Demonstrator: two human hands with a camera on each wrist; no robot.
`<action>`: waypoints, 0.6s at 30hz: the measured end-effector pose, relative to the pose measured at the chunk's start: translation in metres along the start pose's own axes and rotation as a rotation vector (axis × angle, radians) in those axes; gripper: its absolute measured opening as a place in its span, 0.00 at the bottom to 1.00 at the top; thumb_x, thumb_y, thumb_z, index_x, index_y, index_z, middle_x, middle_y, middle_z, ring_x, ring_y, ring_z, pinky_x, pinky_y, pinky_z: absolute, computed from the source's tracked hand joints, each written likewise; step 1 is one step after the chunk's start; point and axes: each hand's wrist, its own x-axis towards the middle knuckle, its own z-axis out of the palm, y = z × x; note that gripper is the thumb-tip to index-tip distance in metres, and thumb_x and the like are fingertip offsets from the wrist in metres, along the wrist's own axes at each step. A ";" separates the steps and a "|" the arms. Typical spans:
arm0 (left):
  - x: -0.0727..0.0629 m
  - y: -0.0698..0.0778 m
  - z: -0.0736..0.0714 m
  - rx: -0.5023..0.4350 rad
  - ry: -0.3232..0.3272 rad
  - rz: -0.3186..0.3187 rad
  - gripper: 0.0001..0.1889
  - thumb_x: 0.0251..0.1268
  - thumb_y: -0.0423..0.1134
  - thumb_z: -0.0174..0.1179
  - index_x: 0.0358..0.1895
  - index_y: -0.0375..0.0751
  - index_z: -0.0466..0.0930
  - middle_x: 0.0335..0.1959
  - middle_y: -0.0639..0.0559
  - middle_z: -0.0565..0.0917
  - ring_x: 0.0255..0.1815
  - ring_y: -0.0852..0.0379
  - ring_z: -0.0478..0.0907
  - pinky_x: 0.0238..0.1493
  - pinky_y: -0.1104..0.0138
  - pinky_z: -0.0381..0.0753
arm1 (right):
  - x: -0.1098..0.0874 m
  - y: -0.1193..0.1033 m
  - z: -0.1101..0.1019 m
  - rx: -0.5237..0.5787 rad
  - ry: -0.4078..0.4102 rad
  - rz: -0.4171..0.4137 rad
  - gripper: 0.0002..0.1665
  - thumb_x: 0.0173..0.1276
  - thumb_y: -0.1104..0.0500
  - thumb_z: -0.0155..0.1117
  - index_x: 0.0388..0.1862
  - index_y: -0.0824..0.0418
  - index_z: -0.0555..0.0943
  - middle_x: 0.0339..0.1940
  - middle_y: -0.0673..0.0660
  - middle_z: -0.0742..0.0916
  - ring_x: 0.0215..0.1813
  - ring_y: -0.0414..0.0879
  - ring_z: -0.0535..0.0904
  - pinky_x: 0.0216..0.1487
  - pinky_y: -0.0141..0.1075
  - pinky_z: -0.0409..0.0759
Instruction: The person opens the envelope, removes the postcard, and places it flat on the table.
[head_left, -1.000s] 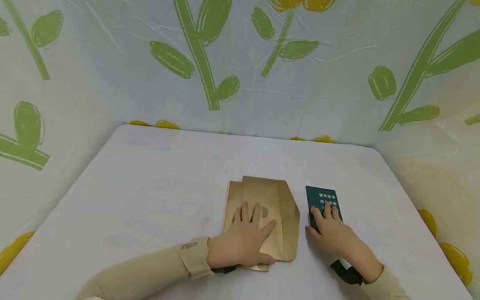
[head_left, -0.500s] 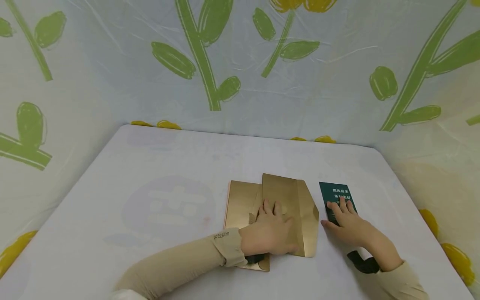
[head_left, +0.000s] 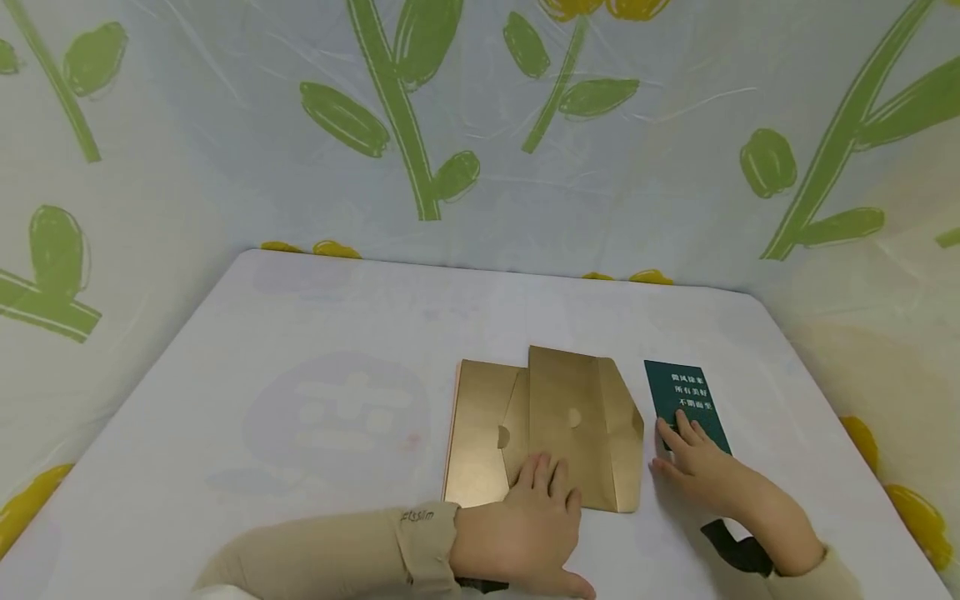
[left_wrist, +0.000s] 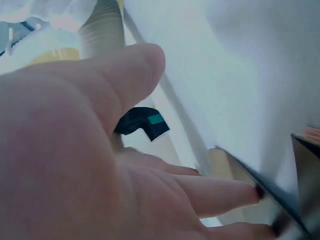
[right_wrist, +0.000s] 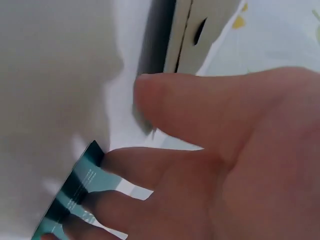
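Gold envelope [head_left: 572, 396], flap [head_left: 622, 437] unfolded, touches the straight-fingered left hand [head_left: 534, 527]; white-lettered green card [head_left: 681, 392], the straight-fingered right hand [head_left: 703, 473].

Upper gold env. [head_left: 568, 383]: paper/card, metallic sheen, smooth, w/ crisp folds. Lower gold env. [head_left: 478, 417]: same-looking stock, satin gloss. Green card [head_left: 663, 385]: thin printed card, smooth, semi-matt. Table [head_left: 337, 312]: smooth, matt surf.; mat'l unclear. Backdrop [head_left: 247, 150]: thin plastic-type sheet, wrinkled, lt. gloss. L. sleeve [head_left: 322, 546]: soft cloth, matt.
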 end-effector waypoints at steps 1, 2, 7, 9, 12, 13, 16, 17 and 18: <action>0.003 0.000 0.000 -0.010 -0.003 -0.001 0.52 0.58 0.82 0.38 0.77 0.48 0.60 0.77 0.39 0.56 0.77 0.38 0.51 0.74 0.49 0.52 | 0.000 0.000 -0.001 -0.002 -0.003 -0.003 0.40 0.76 0.50 0.57 0.72 0.79 0.60 0.70 0.88 0.53 0.68 0.85 0.49 0.60 0.73 0.59; 0.007 0.001 -0.001 -0.024 -0.013 -0.001 0.52 0.58 0.82 0.38 0.77 0.48 0.60 0.77 0.39 0.56 0.77 0.38 0.51 0.74 0.50 0.52 | 0.001 0.000 -0.003 0.002 -0.006 -0.003 0.40 0.76 0.50 0.56 0.72 0.79 0.60 0.70 0.88 0.53 0.68 0.86 0.49 0.60 0.73 0.59; 0.027 0.004 -0.006 -0.075 -0.091 -0.034 0.50 0.59 0.82 0.38 0.78 0.53 0.57 0.79 0.44 0.52 0.78 0.42 0.48 0.75 0.52 0.50 | 0.006 0.016 -0.010 0.089 -0.012 0.007 0.37 0.77 0.56 0.53 0.72 0.81 0.57 0.70 0.89 0.50 0.68 0.86 0.45 0.62 0.74 0.52; 0.034 0.004 -0.009 -0.071 -0.105 -0.042 0.50 0.59 0.81 0.37 0.78 0.54 0.56 0.79 0.44 0.51 0.79 0.42 0.47 0.75 0.52 0.48 | 0.008 0.026 -0.013 0.121 0.000 0.007 0.36 0.76 0.59 0.52 0.72 0.81 0.57 0.70 0.89 0.49 0.69 0.86 0.45 0.63 0.74 0.50; 0.043 0.002 -0.014 -0.062 -0.105 -0.052 0.49 0.60 0.81 0.37 0.78 0.53 0.56 0.79 0.44 0.51 0.79 0.42 0.47 0.76 0.52 0.46 | 0.012 0.038 -0.016 0.155 0.015 0.003 0.35 0.75 0.60 0.53 0.72 0.81 0.58 0.70 0.88 0.49 0.69 0.85 0.44 0.63 0.75 0.48; 0.046 0.000 -0.016 -0.060 -0.101 -0.055 0.49 0.61 0.80 0.38 0.78 0.53 0.56 0.79 0.44 0.51 0.79 0.42 0.47 0.76 0.52 0.46 | 0.013 0.041 -0.017 0.156 0.012 0.010 0.35 0.75 0.59 0.53 0.72 0.81 0.58 0.71 0.88 0.49 0.70 0.85 0.44 0.63 0.75 0.48; 0.056 -0.003 -0.021 -0.038 -0.087 -0.078 0.49 0.61 0.80 0.39 0.79 0.53 0.56 0.79 0.45 0.52 0.79 0.43 0.48 0.75 0.52 0.45 | 0.019 0.049 -0.022 0.150 0.006 0.019 0.36 0.75 0.58 0.53 0.72 0.81 0.58 0.70 0.89 0.49 0.69 0.85 0.44 0.62 0.75 0.48; 0.060 -0.004 -0.022 -0.025 -0.084 -0.090 0.49 0.60 0.80 0.40 0.79 0.54 0.55 0.79 0.46 0.52 0.79 0.44 0.48 0.75 0.53 0.45 | 0.022 0.050 -0.024 0.145 0.002 0.026 0.36 0.75 0.58 0.52 0.72 0.81 0.58 0.70 0.89 0.49 0.69 0.85 0.44 0.62 0.75 0.49; 0.064 -0.005 -0.023 -0.013 -0.084 -0.104 0.49 0.60 0.80 0.40 0.79 0.55 0.54 0.79 0.47 0.51 0.79 0.45 0.48 0.75 0.53 0.44 | 0.024 0.052 -0.026 0.141 0.000 0.030 0.36 0.75 0.58 0.52 0.72 0.81 0.58 0.70 0.89 0.49 0.69 0.85 0.44 0.62 0.75 0.49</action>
